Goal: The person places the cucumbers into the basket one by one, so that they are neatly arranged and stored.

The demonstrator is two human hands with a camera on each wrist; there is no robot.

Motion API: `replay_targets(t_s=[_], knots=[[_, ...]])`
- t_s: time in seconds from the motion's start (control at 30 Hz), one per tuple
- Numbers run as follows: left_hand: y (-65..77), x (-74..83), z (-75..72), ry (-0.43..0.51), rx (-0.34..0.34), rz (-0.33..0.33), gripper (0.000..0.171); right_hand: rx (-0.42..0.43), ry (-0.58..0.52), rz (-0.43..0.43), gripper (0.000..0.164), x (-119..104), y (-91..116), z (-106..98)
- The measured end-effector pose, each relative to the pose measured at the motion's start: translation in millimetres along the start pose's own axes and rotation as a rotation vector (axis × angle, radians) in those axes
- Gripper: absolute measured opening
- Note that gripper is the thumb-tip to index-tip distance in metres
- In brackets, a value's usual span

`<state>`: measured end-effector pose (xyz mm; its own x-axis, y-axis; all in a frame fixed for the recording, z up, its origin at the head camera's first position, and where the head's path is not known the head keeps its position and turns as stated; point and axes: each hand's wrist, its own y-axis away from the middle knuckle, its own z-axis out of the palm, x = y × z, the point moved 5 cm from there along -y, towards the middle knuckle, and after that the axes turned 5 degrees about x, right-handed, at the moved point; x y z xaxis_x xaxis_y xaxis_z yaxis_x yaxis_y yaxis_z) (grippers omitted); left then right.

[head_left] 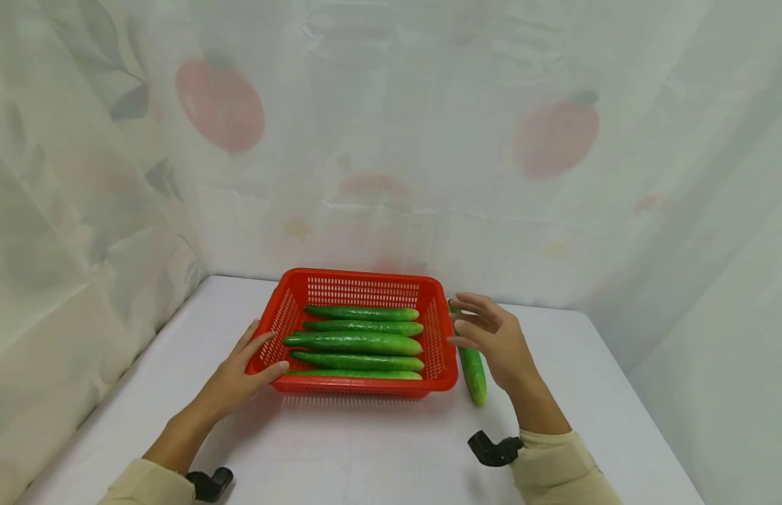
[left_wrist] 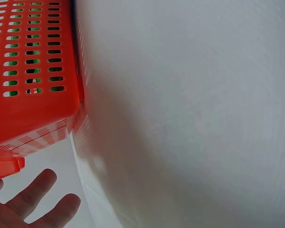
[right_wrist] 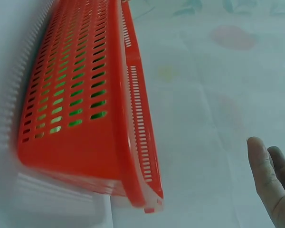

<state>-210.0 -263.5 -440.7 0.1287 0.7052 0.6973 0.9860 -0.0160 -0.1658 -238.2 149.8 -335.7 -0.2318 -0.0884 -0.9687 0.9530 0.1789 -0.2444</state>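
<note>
A red plastic basket [head_left: 359, 386] with slotted walls holds several green cucumbers [head_left: 359, 342] lying crosswise. My left hand [head_left: 239, 375] rests on the basket's front left corner, its thumb and a finger reaching over the rim. In the left wrist view, other fingers [left_wrist: 35, 190] extend outside the basket, fairly straight and apart. Just past the right rim, my right hand [head_left: 491, 337] hovers with loosely bent fingers and nothing held. A single cucumber [head_left: 473, 372] lies outside the basket on the right, partly hidden by that hand. The right wrist view shows fingers [right_wrist: 266, 175] apart from the basket.
The basket stands on a white-covered table [head_left: 340, 449]. Pale printed curtains [head_left: 391, 140] hang behind and along both sides. A black wrist mount [head_left: 491, 449] sticks out from the right wrist, another from the left.
</note>
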Motion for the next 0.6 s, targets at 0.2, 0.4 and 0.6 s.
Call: replay_targets(t_s=[0.2,0.4,0.6], knots=[[-0.6,0.2,0.0,-0.003,0.004,0.0,0.077,0.034,0.079,-0.039,0.043,0.9,8.4,-13.6],[-1.0,-0.4,0.4,-0.004,0.004,-0.001,0.077,0.083,0.088,-0.058,0.043,9.3,16.8,-28.9],[-0.4,-1.2,1.0,0.003,0.003,-0.004,0.075,0.152,0.09,-0.038,0.044,22.7,24.1,-42.7]])
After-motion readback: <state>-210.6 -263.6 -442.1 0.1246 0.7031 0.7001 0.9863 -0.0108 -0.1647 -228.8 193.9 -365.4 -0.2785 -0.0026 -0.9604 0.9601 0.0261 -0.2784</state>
